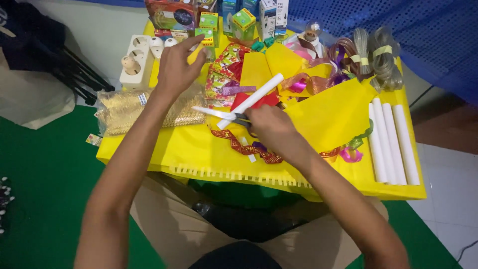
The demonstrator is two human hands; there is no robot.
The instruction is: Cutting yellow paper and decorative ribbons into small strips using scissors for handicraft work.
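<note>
While the right hand grips scissors and a white paper tube, blades apart, uncut, the left hand reaches, fingers spread, beyond them toward small green boxes.

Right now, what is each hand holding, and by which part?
The right hand holds scissors by the handles, blades open, with a white rolled tube beside them. The left hand holds nothing; it reaches toward the small boxes.

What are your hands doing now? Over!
Right hand grips scissors, blades open, by white tube. Left hand reaching among small green boxes. Ribbons cluttering yellow table.
</note>
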